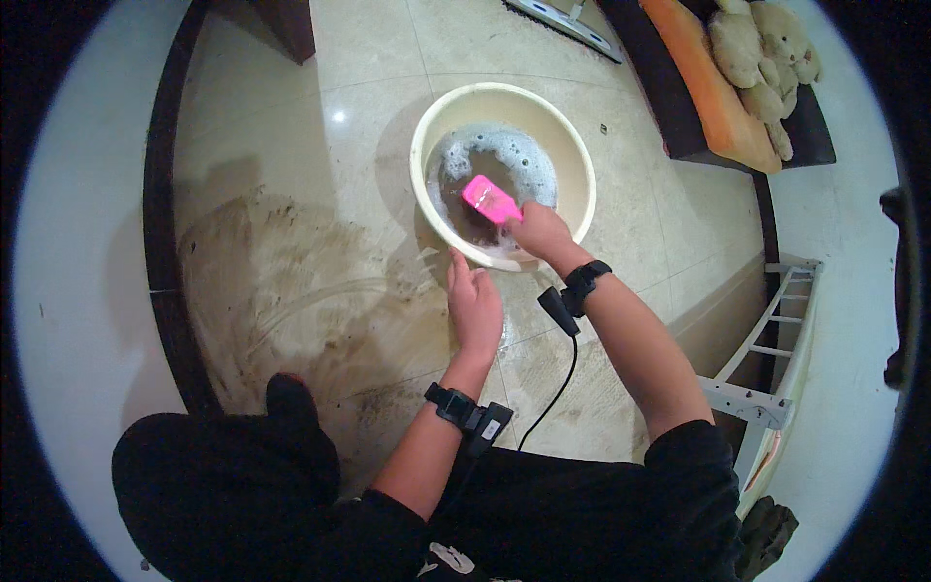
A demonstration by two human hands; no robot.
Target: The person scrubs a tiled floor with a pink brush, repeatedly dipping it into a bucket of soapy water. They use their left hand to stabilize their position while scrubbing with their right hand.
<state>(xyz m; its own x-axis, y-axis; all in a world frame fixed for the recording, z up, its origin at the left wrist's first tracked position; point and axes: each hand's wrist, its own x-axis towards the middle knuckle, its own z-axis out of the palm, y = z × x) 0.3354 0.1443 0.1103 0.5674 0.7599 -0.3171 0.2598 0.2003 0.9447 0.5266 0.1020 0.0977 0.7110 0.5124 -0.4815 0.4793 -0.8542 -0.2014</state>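
A cream plastic basin (417,164) of murky water stands on the tiled floor before me, with white suds (538,164) ringing the water inside. My right hand (540,231) reaches over the near right rim and grips the handle of a bright pink brush (490,198). The brush's flat back faces up, and its underside is hidden. Just outside the near rim is my left hand (474,298), fingertips against the basin and slightly apart, holding nothing. Each wrist wears a black strap with a small device; a black cable (569,378) hangs from the right one.
Brown grime smears the tiles (313,291) left of the basin. A flat mop head (567,28) lies at the far side. Plush toys (774,65) and an orange cushion (702,94) rest on dark furniture at far right. A white metal rack (771,349) stands by the right wall.
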